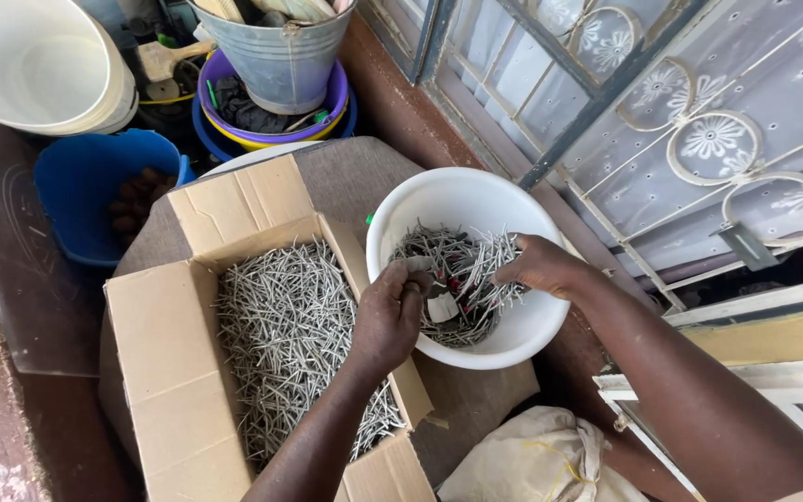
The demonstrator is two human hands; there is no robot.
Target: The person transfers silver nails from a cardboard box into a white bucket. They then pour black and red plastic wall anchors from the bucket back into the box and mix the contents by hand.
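Head view: nails (462,265) under both hands' grip

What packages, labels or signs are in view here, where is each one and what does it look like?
Cardboard box: left of the white bowl, brown, rectangular, flaps open, full of grey nails.
Tag: in the white bowl, by the left hand, small, white, squarish.
Sack: bottom centre, cream, lumpy, tied with yellowish string.
No signs or screens.
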